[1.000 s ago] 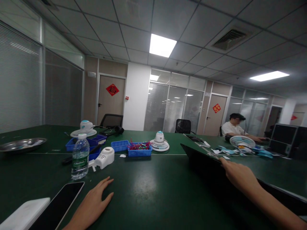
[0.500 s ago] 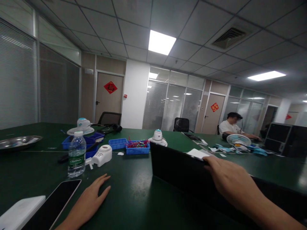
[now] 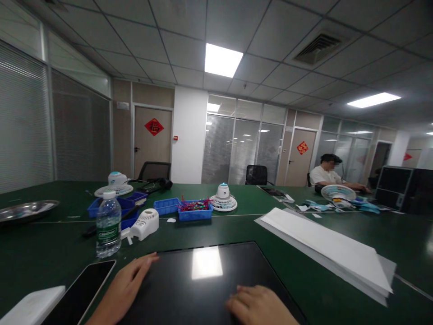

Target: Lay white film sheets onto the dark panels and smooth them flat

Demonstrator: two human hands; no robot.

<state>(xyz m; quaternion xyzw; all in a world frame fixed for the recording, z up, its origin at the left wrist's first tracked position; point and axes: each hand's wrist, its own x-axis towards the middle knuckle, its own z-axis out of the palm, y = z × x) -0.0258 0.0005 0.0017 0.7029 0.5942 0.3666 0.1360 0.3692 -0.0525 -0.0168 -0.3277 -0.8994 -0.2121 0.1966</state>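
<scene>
A flat black glossy panel, like a display screen [image 3: 182, 289], lies on the green table [image 3: 233, 230] in front of me, reflecting a ceiling light. My left hand [image 3: 126, 284] rests at its left edge, fingers stretched out and fingertips near the far left corner. Over the panel's near right part is my right hand [image 3: 260, 307], slightly blurred, its fingers loosely bent on or just above the surface; nothing shows in them. To the left of my left hand lie a dark phone-like slab [image 3: 83, 289] and a white flat object [image 3: 35, 304].
A water bottle [image 3: 108, 225] and a white plastic housing [image 3: 146, 223] stand at left. Beyond are blue bins [image 3: 195, 215], one with red wires, and small white fans [image 3: 223, 198]. White sheets [image 3: 324, 243] lie at right. A person [image 3: 326, 174] sits farther back.
The black panel, held upright on edge by my right hand before, now lies flat. My right hand has moved left and nearer. The white sheets behind it have come into full view.
</scene>
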